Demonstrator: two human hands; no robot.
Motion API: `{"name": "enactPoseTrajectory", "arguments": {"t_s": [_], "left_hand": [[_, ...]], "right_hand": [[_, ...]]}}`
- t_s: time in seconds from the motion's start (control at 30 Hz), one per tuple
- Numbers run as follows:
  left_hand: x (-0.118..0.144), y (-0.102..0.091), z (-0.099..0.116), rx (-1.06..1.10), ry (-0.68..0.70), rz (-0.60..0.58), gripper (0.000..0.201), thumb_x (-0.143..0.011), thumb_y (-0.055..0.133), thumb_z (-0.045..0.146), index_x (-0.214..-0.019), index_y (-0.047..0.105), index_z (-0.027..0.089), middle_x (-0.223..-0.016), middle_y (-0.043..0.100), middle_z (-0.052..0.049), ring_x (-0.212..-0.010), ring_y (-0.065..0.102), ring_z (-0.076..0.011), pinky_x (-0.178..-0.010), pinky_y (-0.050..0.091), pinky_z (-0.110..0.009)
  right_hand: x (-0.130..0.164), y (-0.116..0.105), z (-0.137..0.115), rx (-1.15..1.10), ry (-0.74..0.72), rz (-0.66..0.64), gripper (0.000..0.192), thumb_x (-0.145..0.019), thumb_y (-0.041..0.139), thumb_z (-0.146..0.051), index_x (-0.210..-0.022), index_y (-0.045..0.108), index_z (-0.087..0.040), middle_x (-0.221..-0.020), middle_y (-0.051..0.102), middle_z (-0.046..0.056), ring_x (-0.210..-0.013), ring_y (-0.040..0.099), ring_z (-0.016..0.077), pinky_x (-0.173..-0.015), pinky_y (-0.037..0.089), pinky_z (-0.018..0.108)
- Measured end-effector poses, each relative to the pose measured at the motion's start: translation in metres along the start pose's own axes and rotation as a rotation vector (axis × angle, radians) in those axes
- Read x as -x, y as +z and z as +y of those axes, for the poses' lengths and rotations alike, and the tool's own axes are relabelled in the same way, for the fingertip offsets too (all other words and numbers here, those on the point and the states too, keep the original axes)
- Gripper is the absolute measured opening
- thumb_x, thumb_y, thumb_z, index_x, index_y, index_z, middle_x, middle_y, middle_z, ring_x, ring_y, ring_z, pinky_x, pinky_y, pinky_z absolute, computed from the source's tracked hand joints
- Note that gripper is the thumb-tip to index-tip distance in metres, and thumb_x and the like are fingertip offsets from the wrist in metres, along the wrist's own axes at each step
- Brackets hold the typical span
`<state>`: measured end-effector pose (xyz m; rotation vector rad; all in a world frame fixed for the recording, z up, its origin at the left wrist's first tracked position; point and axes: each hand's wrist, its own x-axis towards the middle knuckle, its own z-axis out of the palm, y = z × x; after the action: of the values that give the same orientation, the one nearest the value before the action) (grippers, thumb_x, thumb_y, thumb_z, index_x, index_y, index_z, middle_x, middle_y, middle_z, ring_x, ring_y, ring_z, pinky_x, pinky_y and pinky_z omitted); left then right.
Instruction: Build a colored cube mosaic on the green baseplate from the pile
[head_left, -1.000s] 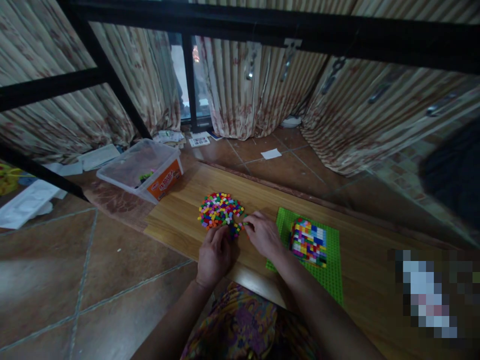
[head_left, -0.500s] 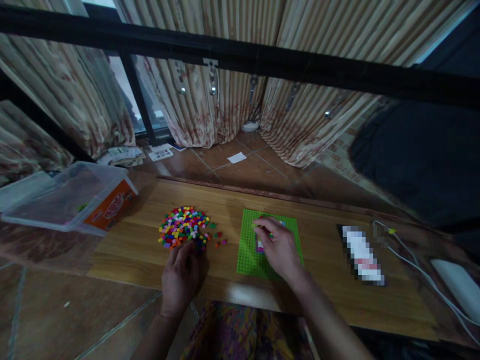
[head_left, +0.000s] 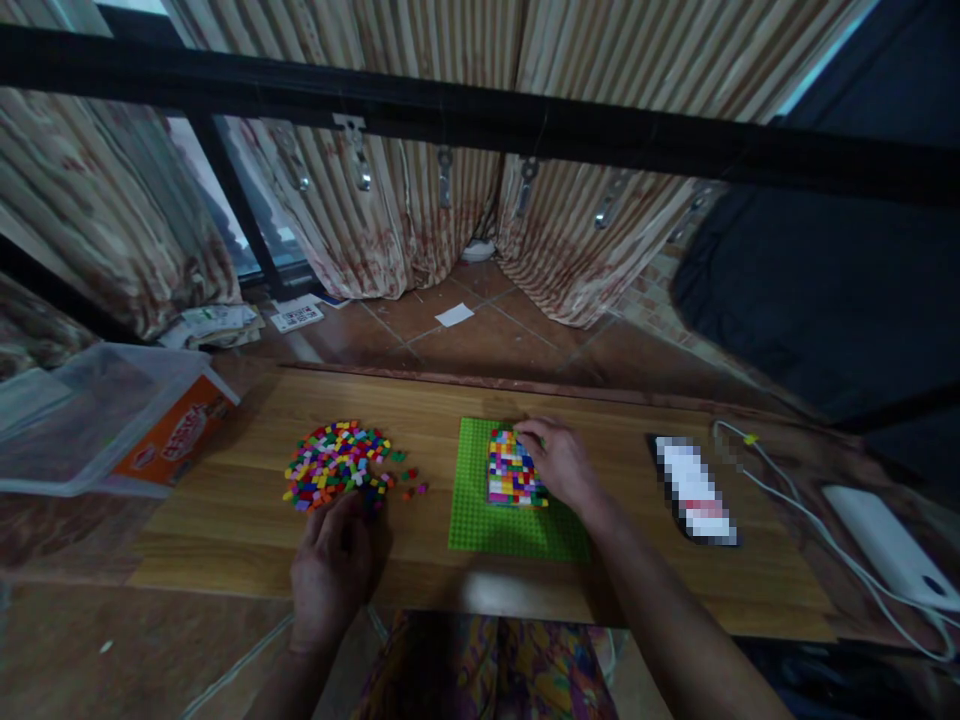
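Green baseplate lies flat on the wooden board, about midway along it and close to the near edge. On the plate's far half sits a block of many-coloured bricks, pressed together in a flat rectangle.

Your right hand rests at the block's right edge, fingers curled toward its far right corner and touching it. Whether a brick is pinched in those fingertips you cannot tell from this view; the hand is narrowly curled, not spread.

Your left hand lies palm down on the board toward the near left, fingers loosely together and reaching the near edge of the brick pile. It holds nothing that shows. The pile is a loose round heap of small bricks left of the plate, well apart from it. A few strays lie between pile and plate.

Left end of the board: a clear plastic tub with an orange label, partly off the board's far left corner.

Right of the plate lies a dark flat thing, its face blurred out. A white cable runs across the right end to a white oblong device at the right edge.

Beyond the far edge: tiled floor, striped curtains, papers by the glass. A black bar crosses the top of the view.
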<state>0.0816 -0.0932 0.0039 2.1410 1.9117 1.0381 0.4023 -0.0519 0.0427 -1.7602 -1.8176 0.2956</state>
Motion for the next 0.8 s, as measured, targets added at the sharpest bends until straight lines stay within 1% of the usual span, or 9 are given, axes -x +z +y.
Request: {"name": "enactPoseTrajectory", "arguments": {"t_s": [0.1,0.2,0.4,0.57,0.7,0.8], "left_hand": [[0.000,0.000,-0.001,-0.001,0.012,0.001,0.025,-0.090,0.050,0.026,-0.110,0.062,0.018,-0.105,0.066,-0.009,-0.092,0.066,-0.0202,-0.074,0.054,-0.029],[-0.001,0.000,0.000,-0.004,0.026,0.000,0.025,-0.090,0.049,0.026,-0.110,0.062,0.018,-0.106,0.066,-0.009,-0.093,0.066,-0.0203,-0.075,0.054,-0.029],[-0.001,0.001,0.000,-0.022,0.017,0.018,0.024,-0.090,0.049,0.026,-0.107,0.063,0.018,-0.104,0.067,-0.008,-0.090,0.066,-0.0188,-0.071,0.053,-0.026],[0.000,0.002,-0.002,-0.020,0.029,0.010,0.023,-0.089,0.049,0.025,-0.106,0.064,0.018,-0.104,0.067,-0.008,-0.090,0.067,-0.0186,-0.073,0.053,-0.027],[0.000,0.003,-0.002,-0.027,0.013,0.014,0.023,-0.089,0.051,0.024,-0.107,0.064,0.018,-0.104,0.067,-0.008,-0.090,0.067,-0.0183,-0.073,0.053,-0.026],[0.000,0.004,-0.003,-0.017,0.014,0.005,0.024,-0.089,0.051,0.024,-0.109,0.063,0.018,-0.105,0.066,-0.008,-0.090,0.066,-0.0176,-0.072,0.053,-0.025]], "right_hand": [[0.000,0.000,-0.001,0.019,-0.018,0.000,0.021,-0.091,0.051,-0.020,-0.094,0.072,-0.022,-0.098,0.071,0.006,-0.097,0.062,0.0207,-0.091,0.046,0.035],[-0.003,-0.002,0.000,0.006,0.001,-0.004,0.019,-0.089,0.053,-0.019,-0.092,0.072,-0.022,-0.096,0.072,0.005,-0.096,0.063,0.0204,-0.089,0.046,0.034],[-0.010,-0.007,0.002,-0.084,0.016,-0.080,0.016,-0.085,0.059,-0.017,-0.083,0.074,-0.022,-0.087,0.073,0.003,-0.084,0.066,0.0184,-0.081,0.048,0.031],[-0.013,-0.009,0.001,-0.152,0.093,-0.082,0.016,-0.081,0.061,-0.015,-0.078,0.075,-0.022,-0.085,0.075,0.003,-0.077,0.067,0.0173,-0.075,0.048,0.029],[-0.019,-0.012,0.000,-0.144,0.134,-0.148,0.014,-0.078,0.064,-0.015,-0.077,0.077,-0.021,-0.082,0.076,0.004,-0.074,0.068,0.0187,-0.072,0.048,0.030],[-0.022,-0.013,0.003,-0.150,0.134,-0.172,0.012,-0.076,0.065,-0.017,-0.077,0.077,-0.020,-0.082,0.076,0.005,-0.074,0.068,0.0195,-0.071,0.049,0.031]]}}
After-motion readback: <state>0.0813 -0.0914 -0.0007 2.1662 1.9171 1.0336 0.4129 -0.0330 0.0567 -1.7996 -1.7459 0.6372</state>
